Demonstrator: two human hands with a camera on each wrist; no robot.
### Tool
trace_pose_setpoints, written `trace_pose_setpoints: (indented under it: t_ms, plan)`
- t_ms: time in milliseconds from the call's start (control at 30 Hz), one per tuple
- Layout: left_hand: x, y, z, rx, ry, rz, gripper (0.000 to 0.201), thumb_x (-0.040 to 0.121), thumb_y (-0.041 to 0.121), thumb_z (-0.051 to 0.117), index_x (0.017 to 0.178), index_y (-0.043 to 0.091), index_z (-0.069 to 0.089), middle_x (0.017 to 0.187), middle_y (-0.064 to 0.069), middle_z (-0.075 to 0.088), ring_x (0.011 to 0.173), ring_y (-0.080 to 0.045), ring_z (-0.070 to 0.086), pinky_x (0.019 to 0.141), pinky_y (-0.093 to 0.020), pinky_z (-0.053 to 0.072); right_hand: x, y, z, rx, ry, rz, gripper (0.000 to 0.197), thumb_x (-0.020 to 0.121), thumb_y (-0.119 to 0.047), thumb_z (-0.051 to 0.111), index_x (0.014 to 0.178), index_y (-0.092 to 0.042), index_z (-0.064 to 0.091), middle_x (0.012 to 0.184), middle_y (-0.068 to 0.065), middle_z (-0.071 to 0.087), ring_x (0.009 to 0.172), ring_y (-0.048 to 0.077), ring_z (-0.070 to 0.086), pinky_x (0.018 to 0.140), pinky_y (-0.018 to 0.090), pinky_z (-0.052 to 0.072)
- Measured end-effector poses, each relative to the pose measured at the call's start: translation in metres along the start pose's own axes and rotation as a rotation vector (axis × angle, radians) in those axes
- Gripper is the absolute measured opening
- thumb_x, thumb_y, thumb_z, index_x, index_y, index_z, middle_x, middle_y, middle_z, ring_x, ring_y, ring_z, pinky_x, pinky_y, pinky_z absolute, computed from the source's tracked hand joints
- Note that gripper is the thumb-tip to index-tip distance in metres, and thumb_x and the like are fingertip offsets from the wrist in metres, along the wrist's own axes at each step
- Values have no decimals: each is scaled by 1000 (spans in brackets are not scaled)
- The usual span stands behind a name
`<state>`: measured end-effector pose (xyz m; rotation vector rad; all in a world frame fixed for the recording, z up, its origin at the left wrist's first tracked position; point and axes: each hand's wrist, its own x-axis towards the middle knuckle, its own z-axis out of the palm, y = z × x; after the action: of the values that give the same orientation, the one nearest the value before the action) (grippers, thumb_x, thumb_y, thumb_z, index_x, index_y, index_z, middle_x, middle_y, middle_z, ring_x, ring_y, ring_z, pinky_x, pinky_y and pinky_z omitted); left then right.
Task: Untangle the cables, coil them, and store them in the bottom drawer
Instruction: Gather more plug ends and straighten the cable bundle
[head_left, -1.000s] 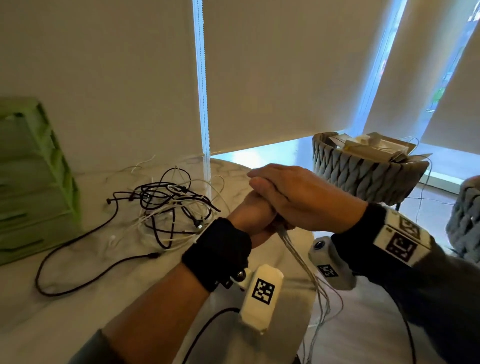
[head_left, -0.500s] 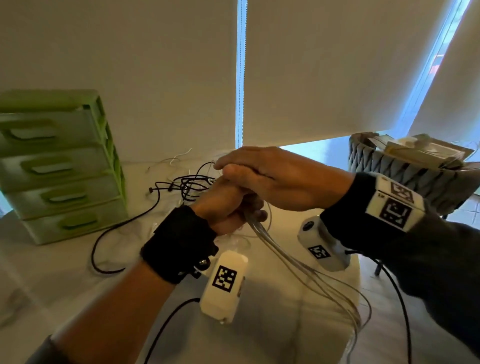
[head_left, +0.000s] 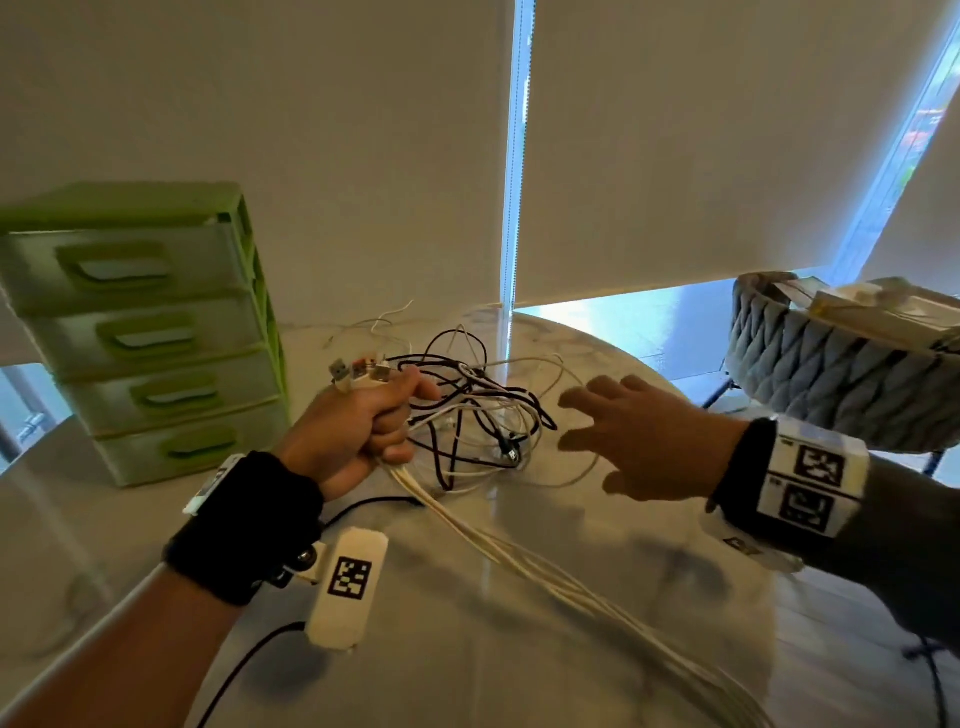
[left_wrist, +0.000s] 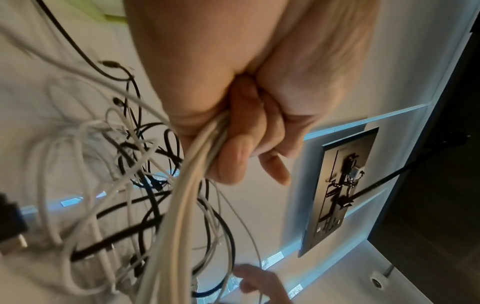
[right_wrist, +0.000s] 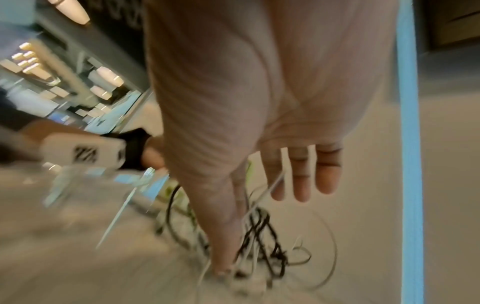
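Note:
My left hand (head_left: 371, 431) (left_wrist: 241, 144) grips a bundle of white cables (head_left: 545, 566) (left_wrist: 187, 201); their USB plugs (head_left: 358, 371) stick out above the fist and the strands trail off the table's near right edge. A tangle of black and white cables (head_left: 483, 421) (right_wrist: 259, 232) lies on the table just beyond. My right hand (head_left: 631, 441) (right_wrist: 298, 174) hovers to the right of the tangle with fingers spread, holding nothing. The green drawer unit (head_left: 150, 332) stands at the back left, all of its drawers shut, the bottom drawer (head_left: 192, 447) included.
The round marble table (head_left: 597, 649) ends close on the right. A grey woven basket (head_left: 841, 384) with boxes sits beyond that edge. Window blinds hang right behind the table. A black cable (head_left: 249, 670) runs from my left wrist camera.
My right hand has come off my left fist and moved right, fingers spread. My left hand still grips the white bundle. The view has swung left, showing the whole drawer unit.

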<state>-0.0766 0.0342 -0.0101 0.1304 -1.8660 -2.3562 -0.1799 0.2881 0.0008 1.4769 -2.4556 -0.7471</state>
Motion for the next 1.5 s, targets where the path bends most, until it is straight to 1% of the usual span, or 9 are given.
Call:
trace_pose_setpoints:
  t_ms: [233, 400, 567, 800, 900, 1033, 1200, 1333, 1500]
  plan:
    - [-4, -4, -9, -31, 34, -23, 30, 92, 28, 49, 84, 2, 61, 43, 8, 18, 34, -5, 17, 39, -19, 25, 15, 1, 11, 389, -219, -78, 26, 97, -28, 51, 118, -22, 64, 120, -7, 61, 113, 15, 56, 100, 30, 43]
    - [-1, -4, -20, -48, 44, -58, 30, 83, 33, 55, 81, 4, 63, 44, 7, 19, 35, -6, 18, 38, -20, 27, -3, 28, -40, 1079, 88, -45, 29, 88, -39, 53, 102, -23, 74, 98, -5, 73, 89, 13, 67, 79, 27, 53]
    - [1, -9, -23, -36, 56, -96, 28, 87, 31, 53, 75, 6, 56, 42, 7, 20, 34, -6, 17, 39, -19, 25, -4, 39, -61, 1336, 433, 76, 27, 90, -33, 47, 91, -21, 71, 89, 5, 72, 76, 23, 71, 66, 33, 53]
    - [-7, -11, -13, 64, -55, -79, 36, 71, 27, 69, 95, 0, 65, 50, 3, 30, 38, -6, 22, 41, -21, 26, 5, 27, -65, 1616, 561, 208, 25, 98, -30, 44, 88, -18, 64, 76, 6, 67, 66, 25, 65, 60, 29, 47]
    - [-5, -17, 2, 198, 12, 20, 40, 70, 24, 77, 109, 21, 69, 56, 3, 39, 44, -9, 27, 45, -22, 27, 13, 17, -73, 1671, 551, 137, 26, 89, -38, 46, 89, -18, 64, 76, 5, 66, 65, 24, 64, 57, 26, 47]
    - [-1, -25, 9, 262, 141, 69, 34, 84, 22, 72, 115, 32, 63, 50, 9, 31, 45, -10, 25, 48, -26, 25, 27, 7, -79, 1614, 511, 119, 18, 96, -30, 49, 101, -28, 66, 97, 3, 68, 63, 20, 64, 56, 24, 50]
    - [5, -29, 2, 175, 188, -51, 33, 88, 24, 68, 119, 30, 58, 51, 7, 24, 41, -7, 24, 43, -22, 25, 29, -9, -67, 691, 656, 453, 58, 86, -27, 70, 136, -35, 41, 121, -3, 42, 74, 21, 57, 79, 32, 43]
    - [8, -29, 2, 171, 189, -53, 30, 89, 19, 66, 117, 29, 59, 49, 9, 29, 40, -6, 25, 42, -21, 28, 21, -28, -61, 578, 396, 50, 9, 87, -37, 63, 90, -29, 59, 83, -16, 50, 71, 7, 52, 67, 26, 41]
    - [8, -27, 3, 182, 187, -47, 24, 92, 16, 62, 112, 28, 59, 54, 4, 23, 42, -8, 23, 43, -22, 27, 34, -47, -34, 497, 114, -142, 20, 93, -32, 58, 111, -24, 62, 107, -7, 56, 89, 5, 49, 79, 16, 36]
